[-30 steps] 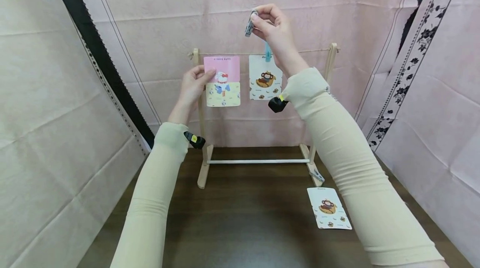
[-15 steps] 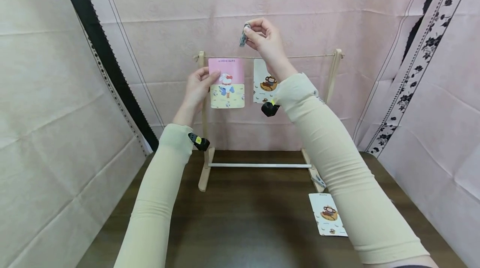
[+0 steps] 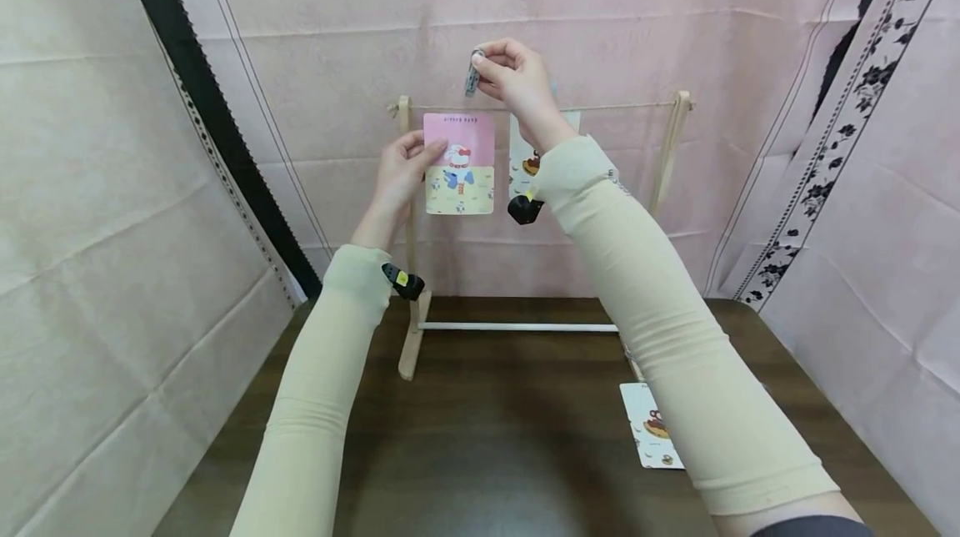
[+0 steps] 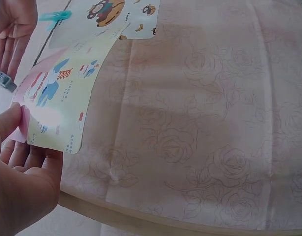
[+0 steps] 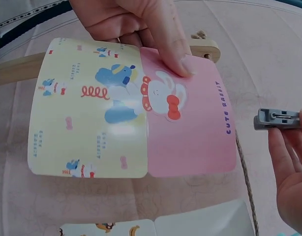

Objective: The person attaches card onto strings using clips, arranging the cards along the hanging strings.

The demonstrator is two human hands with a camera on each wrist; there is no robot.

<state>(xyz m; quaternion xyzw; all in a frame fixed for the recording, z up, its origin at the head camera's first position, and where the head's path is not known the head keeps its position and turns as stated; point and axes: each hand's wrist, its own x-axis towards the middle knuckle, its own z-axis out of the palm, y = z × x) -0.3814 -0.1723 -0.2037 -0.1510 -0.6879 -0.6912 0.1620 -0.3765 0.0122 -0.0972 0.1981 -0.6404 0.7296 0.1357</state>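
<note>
My left hand pinches the left edge of a pink and yellow rabbit card, thumb in front and fingers behind. The card stands upright at the rope, near the rack's left post. Above the rope, my right hand pinches a grey clothespin between thumb and fingers. The clothespin is apart from both card and rope. To the right hangs a white monkey card, partly hidden by my right wrist; a light blue clothespin is at its top in the left wrist view.
The wooden rack has a left post, a right post and a white lower bar. Another monkey card lies on the dark table, partly behind my right sleeve. Pale cloth surrounds the table.
My right hand has moved left and lower with the grey clothespin, coming over the rabbit card. My left hand keeps its hold, and the card stays near the left post.
</note>
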